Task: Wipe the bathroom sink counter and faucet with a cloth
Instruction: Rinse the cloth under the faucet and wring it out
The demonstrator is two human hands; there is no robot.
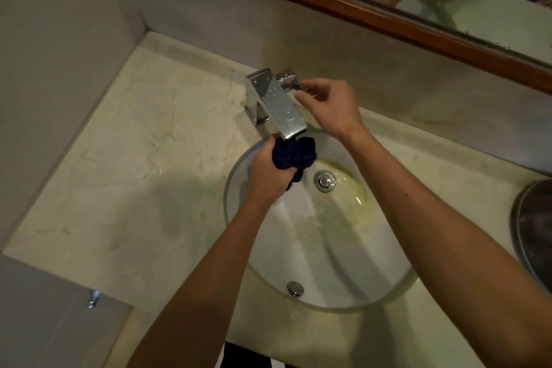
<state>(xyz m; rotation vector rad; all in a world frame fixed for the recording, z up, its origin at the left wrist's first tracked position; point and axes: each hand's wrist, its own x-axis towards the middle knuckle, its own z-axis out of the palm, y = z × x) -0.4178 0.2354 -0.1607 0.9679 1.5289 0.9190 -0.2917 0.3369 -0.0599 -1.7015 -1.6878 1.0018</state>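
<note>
Bathroom corner, dim light: pale marble-look table (125, 164) with dark veining, beige wall tiles behind and to the left, wood-framed mirror (373, 6) running across the top.

Hidden / unclear:
- Mirror shows only a cropped reflection of forearms and a hand; top right of it has a dark blurry object, can't identify.
- Dark round metal object (534, 236) at the right edge is cut off by the frame, can't tell what it is.
- Small chrome fitting (94, 298) at lower left on a grey panel, too small to name.
- Faucet outlet is covered from this angle; can't tell if water is running.
- Most of the cloth is buried in the fist.

Sink: round white basin (268, 248) set in the table, chrome drain plug (325, 181) at centre, overflow cap (295, 288) on the near wall, yellowish staining around the drain.

Faucet (276, 101): square chrome body, spout angled out over the basin's back rim, water spots on top. Lever handle (291, 82) sticks out at its right side.

Hands:
- Left hand (268, 170) clenched around a dark blue cloth (298, 152), bunched up, held right under the spout tip, over the basin. Cloth bulges out of the fist toward the right, a tail hangs below.
- Right hand (328, 104) at the lever handle, thumb and fingertips pinching its end, other fingers curled.

Both forearms bare, reaching in from the bottom edge.
</note>
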